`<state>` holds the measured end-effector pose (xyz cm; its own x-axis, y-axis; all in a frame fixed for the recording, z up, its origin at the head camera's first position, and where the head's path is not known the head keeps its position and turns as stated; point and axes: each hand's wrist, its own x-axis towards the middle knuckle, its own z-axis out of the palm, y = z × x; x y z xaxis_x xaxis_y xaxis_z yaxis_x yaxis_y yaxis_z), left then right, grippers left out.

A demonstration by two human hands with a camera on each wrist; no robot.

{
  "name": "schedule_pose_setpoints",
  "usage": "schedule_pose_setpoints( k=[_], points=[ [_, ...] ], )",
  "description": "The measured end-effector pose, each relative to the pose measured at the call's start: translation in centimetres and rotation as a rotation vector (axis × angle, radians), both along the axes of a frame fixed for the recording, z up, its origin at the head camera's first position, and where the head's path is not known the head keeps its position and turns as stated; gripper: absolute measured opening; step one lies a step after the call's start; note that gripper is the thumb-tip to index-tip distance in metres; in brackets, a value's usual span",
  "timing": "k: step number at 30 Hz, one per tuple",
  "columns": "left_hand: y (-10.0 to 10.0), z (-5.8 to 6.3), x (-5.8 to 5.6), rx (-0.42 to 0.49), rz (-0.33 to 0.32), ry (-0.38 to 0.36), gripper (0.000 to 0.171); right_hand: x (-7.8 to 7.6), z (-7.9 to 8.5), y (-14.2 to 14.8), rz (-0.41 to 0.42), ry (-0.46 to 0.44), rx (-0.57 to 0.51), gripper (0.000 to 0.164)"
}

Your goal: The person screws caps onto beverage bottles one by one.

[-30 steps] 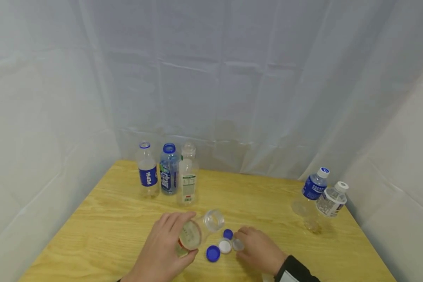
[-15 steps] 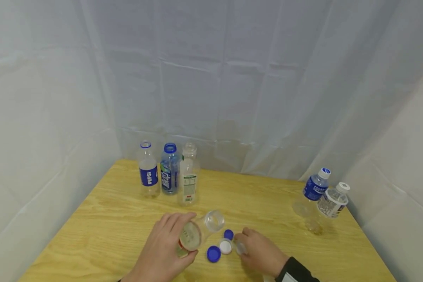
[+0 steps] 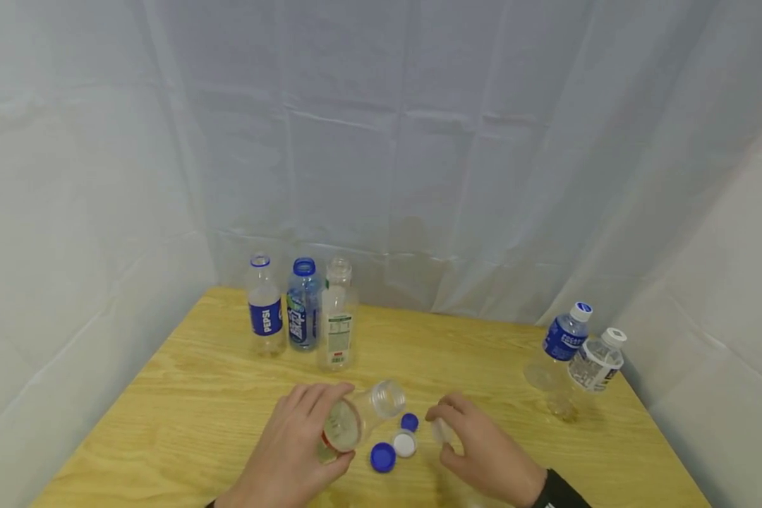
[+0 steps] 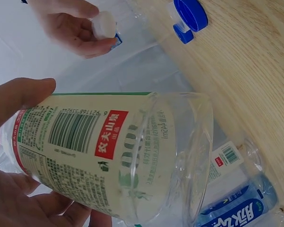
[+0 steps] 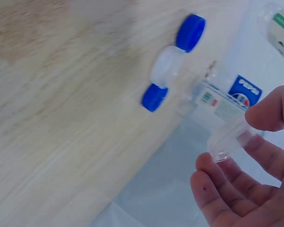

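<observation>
Left hand [image 3: 295,448] grips a bottle [image 3: 358,418], long axis slanting, mouth rightward; right hand [image 3: 487,451] pinches a clear cap [image 5: 228,137].

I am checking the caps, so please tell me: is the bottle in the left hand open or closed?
Open: in the head view, the bottle in the left hand shows a bare, clear neck with no cap.

Three loose caps [image 3: 405,444] clutter gap between right hand [image 3: 489,451] and tilted bottle [image 3: 343,425] in left hand [image 3: 292,448]. Beyond, broad lane of bare tabletop [image 3: 444,353] runs back toward curtain [image 3: 387,176], flanked by row of uncapped bottles [image 3: 303,317] on left, pair of capped bottles [image 3: 565,342] on right.
</observation>
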<state>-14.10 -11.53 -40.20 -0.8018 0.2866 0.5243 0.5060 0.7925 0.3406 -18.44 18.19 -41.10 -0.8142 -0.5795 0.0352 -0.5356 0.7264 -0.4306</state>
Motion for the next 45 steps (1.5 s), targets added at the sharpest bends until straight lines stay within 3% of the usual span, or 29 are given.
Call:
schedule_pose_setpoints(
  k=[9, 21, 26, 30, 35, 45],
  points=[
    [0.4, 0.2, 0.0, -0.052, -0.035, -0.135, 0.083, 2.0, 2.7, -0.4, -0.031, 0.158, -0.157, 0.045],
    [1.0, -0.1, 0.2, -0.104, -0.083, -0.105, 0.084, 4.2, 4.7, -1.1, 0.013, 0.414, -0.325, 0.030],
    [1.1, -0.1, 0.3, -0.111, -0.101, -0.140, 0.084, 4.7, 5.1, -1.1, 0.046, 0.420, -0.371, 0.026],
    [1.3, 0.0, 0.4, -0.108, -0.129, -0.171, 0.082, 4.7, 5.2, -1.2, 0.082, 0.430, -0.386, 0.032],
    [1.6, 0.0, 0.4, -0.114, -0.160, -0.157, 0.081, 4.7, 5.2, -1.5, 0.116, 0.446, -0.386, 0.046],
    [1.9, 0.2, 0.5, -0.121, -0.230, -0.128, 0.081, 4.8, 5.1, -1.5, 0.201, 0.395, -0.377, 0.045]
  ],
)
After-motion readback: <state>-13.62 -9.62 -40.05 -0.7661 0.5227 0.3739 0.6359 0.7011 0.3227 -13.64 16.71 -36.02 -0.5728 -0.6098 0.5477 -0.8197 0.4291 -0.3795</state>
